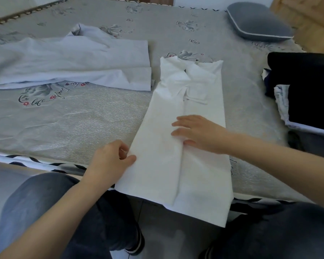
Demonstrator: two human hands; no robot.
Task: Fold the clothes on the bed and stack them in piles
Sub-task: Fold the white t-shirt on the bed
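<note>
Both hands met a white shirt (178, 146) folded into a long strip: the left hand (111, 159) pinched its left edge, the right hand (198, 133) pressed flat, fingers straight, on its middle.

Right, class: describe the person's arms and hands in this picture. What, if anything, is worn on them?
Both forearms are bare to the frame edge, with no sleeve showing. The left hand and right hand wear no gloves, and no ring, watch or bracelet shows. Grey-blue jeans cover the legs below.
</note>
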